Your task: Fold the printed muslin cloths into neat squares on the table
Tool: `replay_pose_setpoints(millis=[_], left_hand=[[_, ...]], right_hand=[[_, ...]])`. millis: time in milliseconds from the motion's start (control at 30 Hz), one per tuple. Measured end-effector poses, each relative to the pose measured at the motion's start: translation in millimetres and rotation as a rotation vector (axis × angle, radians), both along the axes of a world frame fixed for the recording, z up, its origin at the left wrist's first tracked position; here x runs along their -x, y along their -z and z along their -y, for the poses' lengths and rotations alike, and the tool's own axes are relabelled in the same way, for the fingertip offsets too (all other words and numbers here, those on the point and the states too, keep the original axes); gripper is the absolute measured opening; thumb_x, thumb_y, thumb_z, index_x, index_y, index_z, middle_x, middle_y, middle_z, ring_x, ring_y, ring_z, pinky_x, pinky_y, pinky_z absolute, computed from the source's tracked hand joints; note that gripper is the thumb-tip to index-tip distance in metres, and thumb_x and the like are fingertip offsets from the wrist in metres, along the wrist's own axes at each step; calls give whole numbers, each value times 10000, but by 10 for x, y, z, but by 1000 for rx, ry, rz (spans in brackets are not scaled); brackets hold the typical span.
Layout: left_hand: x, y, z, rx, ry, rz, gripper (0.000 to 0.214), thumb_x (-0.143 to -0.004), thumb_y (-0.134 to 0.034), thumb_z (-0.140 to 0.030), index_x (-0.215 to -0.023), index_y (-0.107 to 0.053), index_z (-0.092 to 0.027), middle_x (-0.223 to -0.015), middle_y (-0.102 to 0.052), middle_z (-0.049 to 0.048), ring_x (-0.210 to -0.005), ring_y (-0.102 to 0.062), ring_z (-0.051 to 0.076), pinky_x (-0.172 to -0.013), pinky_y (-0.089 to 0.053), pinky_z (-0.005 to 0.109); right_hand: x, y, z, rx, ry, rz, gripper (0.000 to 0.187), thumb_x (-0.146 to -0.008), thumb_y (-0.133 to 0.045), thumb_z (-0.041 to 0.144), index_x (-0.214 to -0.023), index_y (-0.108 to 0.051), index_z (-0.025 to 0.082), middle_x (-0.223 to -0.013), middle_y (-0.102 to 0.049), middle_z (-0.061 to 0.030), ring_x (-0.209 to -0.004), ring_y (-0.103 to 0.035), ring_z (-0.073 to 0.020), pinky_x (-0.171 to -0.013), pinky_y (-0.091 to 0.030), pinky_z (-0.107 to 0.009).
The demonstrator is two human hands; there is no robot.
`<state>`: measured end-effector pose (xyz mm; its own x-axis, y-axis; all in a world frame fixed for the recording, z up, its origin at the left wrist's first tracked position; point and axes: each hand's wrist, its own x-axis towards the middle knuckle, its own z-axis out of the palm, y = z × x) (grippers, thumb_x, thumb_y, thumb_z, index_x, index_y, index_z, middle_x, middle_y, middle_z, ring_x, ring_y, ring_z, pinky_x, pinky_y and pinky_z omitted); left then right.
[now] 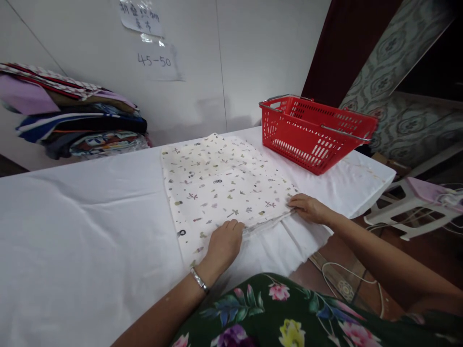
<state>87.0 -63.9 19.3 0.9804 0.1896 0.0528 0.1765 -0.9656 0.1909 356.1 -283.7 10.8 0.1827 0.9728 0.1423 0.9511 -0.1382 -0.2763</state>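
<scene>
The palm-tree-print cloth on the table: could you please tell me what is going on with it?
A person's left hand and right hand hold the near edge of the palm-tree-print cloth, the right near its corner. The cloth lies on a white tablecloth, with a red shopping basket standing beyond it, to the right.

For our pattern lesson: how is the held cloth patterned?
Cream cloth with scattered motifs, including palm trees; head view.
</scene>
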Motion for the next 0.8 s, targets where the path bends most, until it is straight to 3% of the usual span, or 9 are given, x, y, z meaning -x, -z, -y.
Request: replay_pose_setpoints(millis=[200,367,567,700,800], left_hand=[[-5,64,-1,-7,38,0,163,-892,-406,-139,-944,-558,-170,-924,-585,45,-879,-536,192,-729,-450,313],[24,112,6,-64,140,36,164,-881,-420,-98,-928,-555,-177,-902,-573,41,-863,-522,196,-708,-443,318],[94,156,10,-40,166,19,124,-866,-454,-107,-905,-550,-176,-911,-567,38,-851,-508,193,-717,-438,325],[235,79,-34,100,175,53,82,-844,-537,-202,-925,-549,-198,-966,-563,27,-896,-498,192,-765,-434,330],[337,-34,-121,227,185,78,92,-825,-588,-268,-892,-565,-209,-978,-569,12,-912,-505,173,-786,-436,306]], right_hand=[[14,59,7,-67,-34,259,312,-857,-396,134,-1043,-644,161,-997,-636,-125,-904,-577,-214,-791,-499,-369],[21,103,73,-166,7,344,268,-875,-406,168,-989,-648,165,-952,-647,-120,-875,-589,-216,-780,-497,-382],[19,166,124,-204,-2,188,257,-822,-433,141,-985,-628,178,-971,-630,-114,-922,-574,-215,-798,-493,-378],[-8,100,116,-110,39,24,206,-863,-442,232,-959,-620,194,-1008,-609,-104,-944,-566,-203,-826,-475,-347],[-32,25,58,6,93,-80,253,-901,-383,285,-789,-594,202,-850,-606,-61,-807,-567,-175,-749,-462,-304]])
